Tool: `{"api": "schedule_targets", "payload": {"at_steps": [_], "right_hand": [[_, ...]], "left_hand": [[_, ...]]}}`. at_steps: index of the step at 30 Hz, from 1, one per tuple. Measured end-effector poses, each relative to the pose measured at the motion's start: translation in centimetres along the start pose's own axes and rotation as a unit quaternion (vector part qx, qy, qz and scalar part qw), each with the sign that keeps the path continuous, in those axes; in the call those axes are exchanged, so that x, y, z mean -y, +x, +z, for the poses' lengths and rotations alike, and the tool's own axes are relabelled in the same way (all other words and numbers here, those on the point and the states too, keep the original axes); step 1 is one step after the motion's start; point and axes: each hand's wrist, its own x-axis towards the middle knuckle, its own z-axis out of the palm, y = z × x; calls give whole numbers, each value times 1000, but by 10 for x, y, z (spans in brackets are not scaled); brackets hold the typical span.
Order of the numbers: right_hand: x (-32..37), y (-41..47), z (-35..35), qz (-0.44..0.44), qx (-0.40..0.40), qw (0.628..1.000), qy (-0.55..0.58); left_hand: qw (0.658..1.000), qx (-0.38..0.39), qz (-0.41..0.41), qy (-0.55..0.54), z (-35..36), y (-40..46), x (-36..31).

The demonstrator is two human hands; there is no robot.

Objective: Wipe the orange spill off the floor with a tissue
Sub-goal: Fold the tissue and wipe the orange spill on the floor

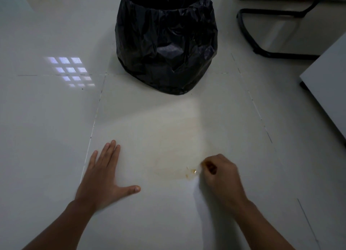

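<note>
The orange spill (176, 173) is a thin, pale smear on the white tiled floor, with darker drops at its right edge. My right hand (220, 176) is closed just right of those drops and is blurred. It pinches a white tissue (197, 190), orange-stained between the fingers and mostly hidden under the hand. My left hand (102, 176) lies flat on the floor to the left of the spill, fingers spread, holding nothing.
A bin lined with a black bag (166, 41) stands on the floor beyond the spill. A black chair base (249, 36) is at the back right. A white furniture edge (325, 92) juts in from the right.
</note>
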Motion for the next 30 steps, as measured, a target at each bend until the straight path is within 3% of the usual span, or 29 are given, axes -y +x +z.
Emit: {"api": "schedule_targets", "payload": {"at_steps": [4, 8, 15, 23, 26, 30], "right_hand": [[35, -20, 36, -62, 96, 993, 31], [38, -23, 39, -97, 119, 985, 81], [16, -4, 25, -140, 168, 975, 34], [37, 1, 49, -173, 97, 980, 6], [32, 3, 40, -277, 81, 957, -14], [10, 1, 33, -396, 182, 897, -75]], "left_hand": [[1000, 1, 0, 3, -1, 0, 0], [1000, 1, 2, 10, 0, 1, -1], [1000, -3, 3, 8, 2, 1, 1], [1000, -1, 1, 14, 1, 0, 1], [1000, -1, 2, 14, 2, 0, 2], [1000, -3, 4, 14, 4, 0, 2]]}}
